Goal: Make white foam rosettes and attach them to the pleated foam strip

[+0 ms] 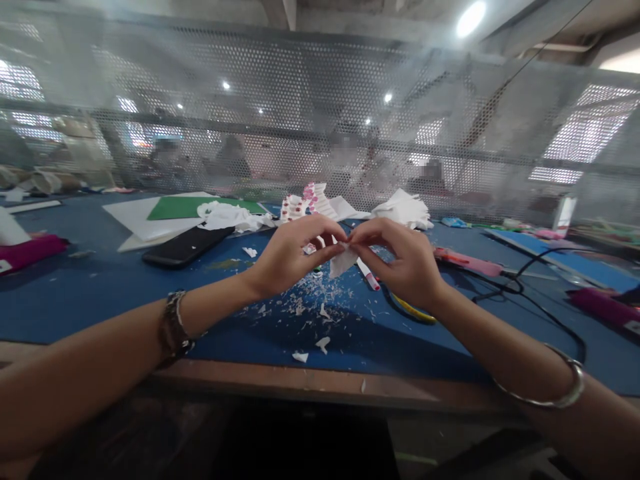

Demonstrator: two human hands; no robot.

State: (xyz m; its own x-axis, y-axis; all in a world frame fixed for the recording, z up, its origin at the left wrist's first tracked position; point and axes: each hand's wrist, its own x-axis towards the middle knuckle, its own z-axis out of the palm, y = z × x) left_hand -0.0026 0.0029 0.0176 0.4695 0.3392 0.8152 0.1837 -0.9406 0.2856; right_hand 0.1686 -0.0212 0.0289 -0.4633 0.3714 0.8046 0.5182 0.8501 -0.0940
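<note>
Over the blue tabletop (pixel 210 313), my left hand (pixel 295 253) and my right hand (pixel 400 257) meet at their fingertips. Between them they pinch a small white piece of paper (pixel 341 263), which hangs down below the fingers. Small white paper scraps (pixel 323 310) lie scattered on the table beneath. Close behind my right hand are a white and red marker (pixel 369 275) and a yellow-handled tool (pixel 414 310), partly hidden by the wrist. Beyond my hands stand strips with red and pink dots (pixel 313 200).
A black phone (pixel 187 247), green sheet (pixel 200 207) and crumpled white paper (pixel 233 217) lie left. White sheets (pixel 403 209) are stacked behind my right hand. A pink glue gun (pixel 467 261) with black cable (pixel 545 310) lies right. A perforated metal screen (pixel 300 100) closes the back; people sit behind it.
</note>
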